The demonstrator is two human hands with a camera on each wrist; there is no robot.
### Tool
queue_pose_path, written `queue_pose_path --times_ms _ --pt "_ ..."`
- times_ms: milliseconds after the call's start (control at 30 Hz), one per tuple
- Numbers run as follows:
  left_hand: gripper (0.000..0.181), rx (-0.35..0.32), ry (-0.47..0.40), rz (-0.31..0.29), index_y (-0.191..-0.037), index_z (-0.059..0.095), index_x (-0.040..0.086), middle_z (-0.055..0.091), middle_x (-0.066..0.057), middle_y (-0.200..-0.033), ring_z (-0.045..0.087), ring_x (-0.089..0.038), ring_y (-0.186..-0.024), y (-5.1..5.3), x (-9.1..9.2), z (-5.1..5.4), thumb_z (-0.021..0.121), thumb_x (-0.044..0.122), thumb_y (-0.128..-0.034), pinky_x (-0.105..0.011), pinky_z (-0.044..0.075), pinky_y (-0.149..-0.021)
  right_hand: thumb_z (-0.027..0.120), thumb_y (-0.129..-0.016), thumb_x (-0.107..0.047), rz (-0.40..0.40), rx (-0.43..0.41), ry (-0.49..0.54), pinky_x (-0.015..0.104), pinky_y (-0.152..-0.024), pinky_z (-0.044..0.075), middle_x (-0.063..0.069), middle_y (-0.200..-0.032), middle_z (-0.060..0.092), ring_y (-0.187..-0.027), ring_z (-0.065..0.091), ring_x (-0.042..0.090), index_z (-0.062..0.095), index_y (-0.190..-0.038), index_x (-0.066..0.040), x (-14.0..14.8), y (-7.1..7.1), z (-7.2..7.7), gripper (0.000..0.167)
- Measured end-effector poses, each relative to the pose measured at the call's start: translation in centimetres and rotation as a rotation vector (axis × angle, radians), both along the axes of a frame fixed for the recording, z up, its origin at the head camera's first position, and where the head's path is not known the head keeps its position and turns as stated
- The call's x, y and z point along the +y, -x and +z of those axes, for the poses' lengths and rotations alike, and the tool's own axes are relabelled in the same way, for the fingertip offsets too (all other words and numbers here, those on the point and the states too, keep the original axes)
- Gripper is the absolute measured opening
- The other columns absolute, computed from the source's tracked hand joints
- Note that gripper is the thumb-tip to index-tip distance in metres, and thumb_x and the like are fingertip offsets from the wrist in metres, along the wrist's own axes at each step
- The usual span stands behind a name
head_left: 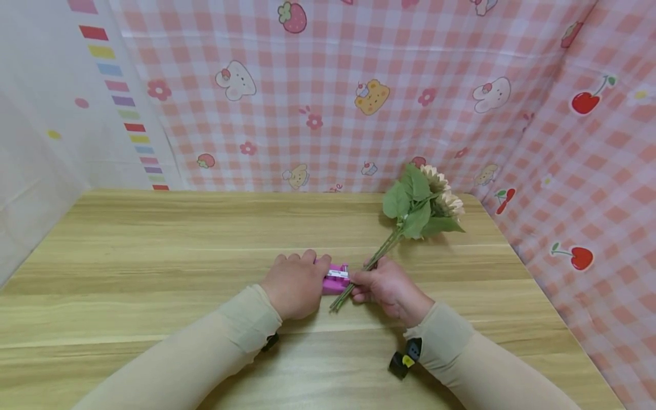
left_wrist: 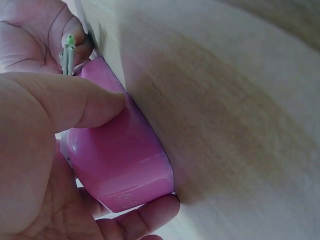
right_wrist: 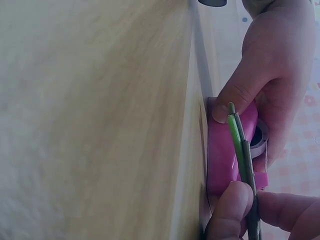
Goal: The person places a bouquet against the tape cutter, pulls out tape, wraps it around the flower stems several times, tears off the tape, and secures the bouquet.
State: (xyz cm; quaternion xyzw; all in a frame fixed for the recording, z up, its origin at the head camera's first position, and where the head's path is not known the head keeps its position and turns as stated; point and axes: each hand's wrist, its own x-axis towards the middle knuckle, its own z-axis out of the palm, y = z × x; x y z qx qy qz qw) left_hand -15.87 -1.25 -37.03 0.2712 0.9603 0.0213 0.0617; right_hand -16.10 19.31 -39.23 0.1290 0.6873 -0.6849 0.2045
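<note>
My left hand [head_left: 297, 285] grips a pink tape dispenser [head_left: 335, 286] on the table, its thumb [left_wrist: 90, 102] lying along one side. Part of a tape roll [right_wrist: 259, 142] shows in the dispenser in the right wrist view. Just to the right, my right hand [head_left: 394, 290] pinches the thin green stems [head_left: 384, 247] of a bunch of artificial-looking flowers. Its pale cream blooms [head_left: 448, 202] and broad green leaves [head_left: 417, 219] point away to the upper right. The cut stem ends [right_wrist: 235, 122] cross in front of the dispenser. Whether the right fingers also touch tape, I cannot tell.
Both hands work over a light wood-grain table [head_left: 154, 245]. A pink checked cloth [head_left: 307, 102] with cartoon prints hangs behind it and continues down the right side. White cloth [head_left: 41, 142] covers the left side. Dark wrist devices [head_left: 402, 361] sit below the cuffs.
</note>
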Motion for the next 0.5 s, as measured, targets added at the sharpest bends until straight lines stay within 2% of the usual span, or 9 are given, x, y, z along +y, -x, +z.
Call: queue_pose_path --times_ms 267,500 --pt "0.057 0.005 0.004 0.000 -0.154 0.049 0.011 0.065 -0.015 -0.132 0.067 -0.032 -0.100 -0.05 0.00 0.03 0.061 0.022 -0.1004 -0.049 0.054 -0.090 0.066 -0.097 0.004 -0.011 0.006 -0.009 0.026 -0.061 0.063 0.008 -0.075 0.070 -0.058 0.066 0.012 0.044 -0.093 -0.005 -0.04 -0.13 -0.02 0.024" --pt "0.059 0.004 0.004 0.003 -0.156 0.048 0.010 0.064 -0.015 -0.134 0.067 -0.032 -0.100 -0.10 0.03 0.12 0.062 0.022 -0.0997 -0.050 0.054 -0.091 0.063 -0.097 0.008 -0.054 0.038 0.033 0.026 -0.060 0.063 0.006 -0.073 0.070 -0.056 0.066 0.011 0.044 -0.092 -0.004 0.27 -0.25 -0.08 0.022"
